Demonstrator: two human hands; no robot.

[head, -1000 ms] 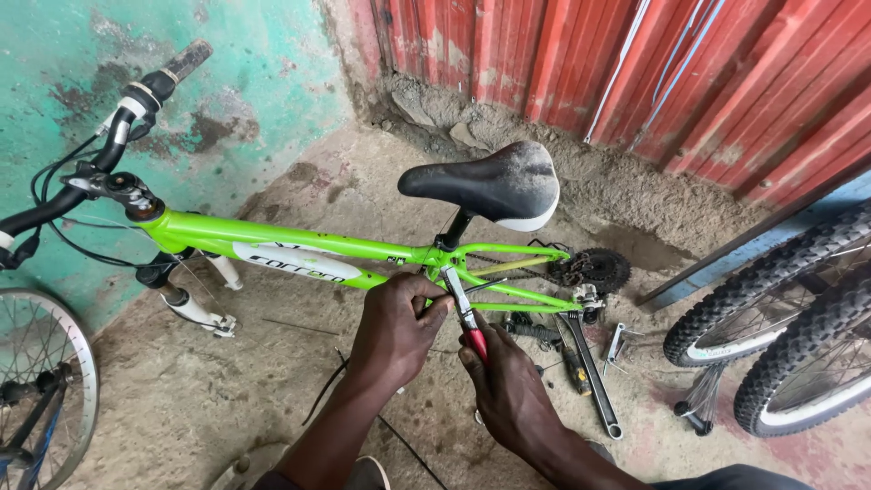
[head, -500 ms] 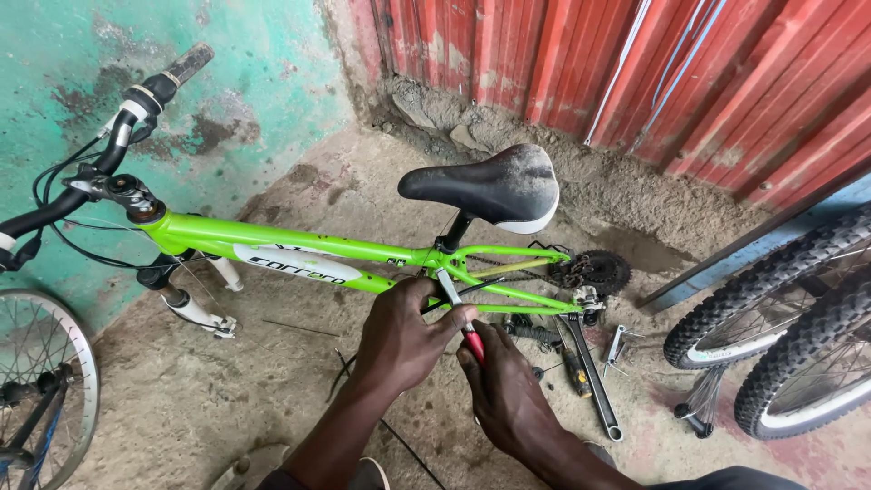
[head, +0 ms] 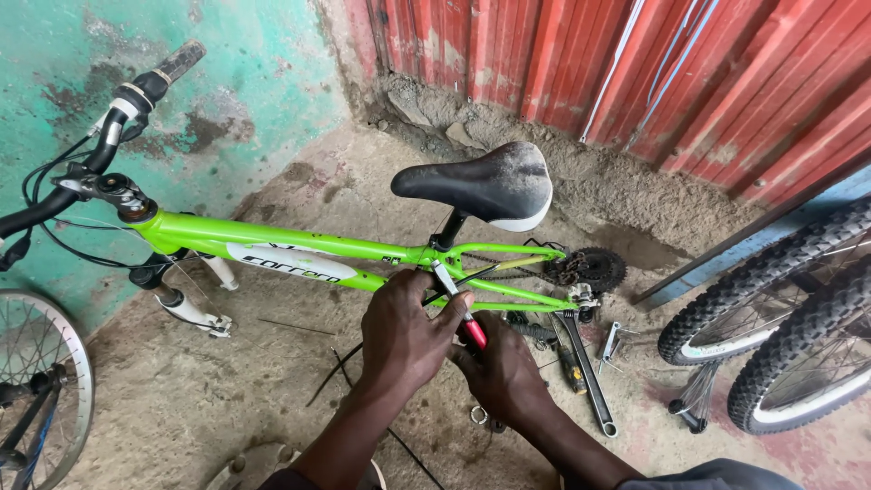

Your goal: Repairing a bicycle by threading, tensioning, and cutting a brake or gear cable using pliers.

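The pliers [head: 458, 308], red-handled with a bright metal head, are applied at the green bicycle frame [head: 299, 254] just below the seat post, where the seat tube meets the rear stays. The right hand [head: 508, 372] is closed around the red handles from below. The left hand [head: 408, 331] is curled over the frame at the same joint, fingers closed against the tube and the upper part of the tool; what the plier head bites on is hidden behind the fingers. A thin black cable [head: 336, 381] trails loose from beneath the hands across the concrete floor [head: 227, 399], which suggests the cable work at this joint is unfinished. The black saddle [head: 481, 181] is fitted and the handlebar [head: 109, 136] is mounted. No rear wheel sits in the frame, though a sprocket cluster [head: 594, 269] lies at the rear dropout. A long spanner [head: 585, 372] and a small screwdriver [head: 570, 367] lie on the floor just beside the right hand. Two loose tyred wheels [head: 780, 318] stand at the right, well apart; a bare spoked rim [head: 45, 390] stands at the left.
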